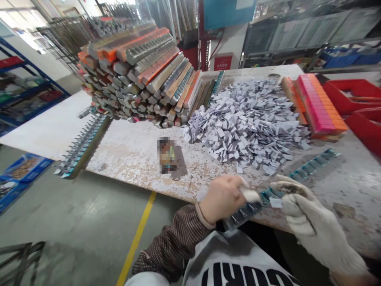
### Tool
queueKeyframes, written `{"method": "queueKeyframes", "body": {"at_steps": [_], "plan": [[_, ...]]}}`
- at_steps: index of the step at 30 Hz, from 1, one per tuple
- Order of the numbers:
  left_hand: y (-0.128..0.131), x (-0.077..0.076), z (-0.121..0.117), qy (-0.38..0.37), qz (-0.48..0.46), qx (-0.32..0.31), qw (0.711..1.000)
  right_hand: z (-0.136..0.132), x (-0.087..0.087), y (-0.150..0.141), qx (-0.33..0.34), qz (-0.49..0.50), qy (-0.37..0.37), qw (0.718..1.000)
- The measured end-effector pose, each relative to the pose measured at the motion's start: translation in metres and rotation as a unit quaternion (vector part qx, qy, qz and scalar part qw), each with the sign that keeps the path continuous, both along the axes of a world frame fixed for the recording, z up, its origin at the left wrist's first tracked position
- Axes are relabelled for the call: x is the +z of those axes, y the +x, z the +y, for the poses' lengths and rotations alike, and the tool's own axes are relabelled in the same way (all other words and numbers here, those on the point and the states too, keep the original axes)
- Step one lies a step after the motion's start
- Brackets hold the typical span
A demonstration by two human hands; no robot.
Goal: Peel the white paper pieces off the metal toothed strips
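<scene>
A long teal bar with a row of slots (314, 165) lies slantwise along the table's near edge, its lower end close to my body. My left hand (222, 196) is bare apart from white coverings on the fingertips. Its fingers are curled in and touch the bar; what they pinch, if anything, is hidden and smeared by motion. In a white knitted glove, my right hand (309, 218) is closed over the bar, pinching a small white flat piece (276, 203) between thumb and fingers. A big heap of similar white pieces (247, 119) spreads just beyond both hands.
Stacked bars (139, 79) rise at the table's back left. A bar with upright clips (85, 145) lies at the left edge. Pink and orange blocks (320, 103) and red bins (354, 93) stand right. A pixelated patch (166, 155) covers something on the table.
</scene>
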State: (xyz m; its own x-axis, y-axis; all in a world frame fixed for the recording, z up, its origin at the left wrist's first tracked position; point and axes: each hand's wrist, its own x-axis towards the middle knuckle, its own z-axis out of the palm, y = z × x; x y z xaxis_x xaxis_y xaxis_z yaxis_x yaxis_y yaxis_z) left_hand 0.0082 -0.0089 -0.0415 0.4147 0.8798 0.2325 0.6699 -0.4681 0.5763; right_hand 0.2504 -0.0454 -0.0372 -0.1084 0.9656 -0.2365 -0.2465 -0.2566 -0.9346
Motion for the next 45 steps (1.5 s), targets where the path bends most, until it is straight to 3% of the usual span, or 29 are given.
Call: {"method": "queueKeyframes", "body": {"at_steps": [3, 6, 8, 10, 13, 19, 23, 31, 33, 35, 36, 38, 41, 43, 45], "plan": [[-0.026, -0.006, 0.047, -0.011, 0.167, 0.155, 0.974, 0.012, 0.006, 0.004, -0.051, 0.018, -0.058, 0.997], [-0.040, -0.016, 0.086, -0.019, 0.209, 0.191, 0.959, 0.019, -0.001, 0.007, -0.073, 0.007, -0.075, 0.994], [-0.043, -0.022, 0.102, -0.024, 0.216, 0.188, 0.958, 0.020, -0.009, 0.008, -0.056, -0.043, -0.032, 0.997], [-0.042, -0.027, 0.108, -0.027, 0.221, 0.181, 0.958, 0.020, -0.016, 0.010, -0.024, -0.179, 0.099, 0.979], [-0.043, -0.029, 0.108, -0.030, 0.217, 0.164, 0.962, 0.020, -0.024, 0.015, 0.002, -0.388, 0.293, 0.874], [-0.049, -0.031, 0.094, -0.033, 0.160, 0.132, 0.978, 0.024, -0.024, 0.013, 0.039, -0.561, 0.467, 0.683], [-0.057, -0.034, 0.085, -0.045, 0.081, 0.152, 0.984, 0.031, -0.016, 0.010, 0.040, -0.596, 0.488, 0.636], [-0.051, -0.034, 0.055, -0.118, -0.165, 0.167, 0.965, 0.043, -0.016, 0.005, 0.112, -0.628, 0.466, 0.613], [-0.042, -0.032, 0.043, -0.193, -0.308, 0.157, 0.918, 0.045, -0.020, 0.004, 0.121, -0.629, 0.461, 0.614], [-0.035, -0.028, 0.032, -0.281, -0.461, 0.146, 0.829, 0.046, -0.025, 0.005, 0.123, -0.619, 0.465, 0.621], [-0.031, -0.027, 0.026, -0.315, -0.515, 0.143, 0.784, 0.046, -0.026, 0.006, 0.120, -0.611, 0.469, 0.627], [-0.024, -0.023, 0.017, -0.351, -0.567, 0.144, 0.732, 0.047, -0.028, 0.011, 0.118, -0.595, 0.482, 0.632], [-0.013, -0.015, 0.005, -0.376, -0.592, 0.137, 0.700, 0.047, -0.022, 0.016, 0.103, -0.582, 0.484, 0.645], [-0.003, -0.008, -0.001, -0.387, -0.590, 0.117, 0.699, 0.046, -0.013, 0.012, 0.071, -0.568, 0.482, 0.663], [0.009, 0.000, -0.007, -0.389, -0.579, 0.091, 0.711, 0.044, -0.003, 0.003, 0.051, -0.529, 0.479, 0.699]]}}
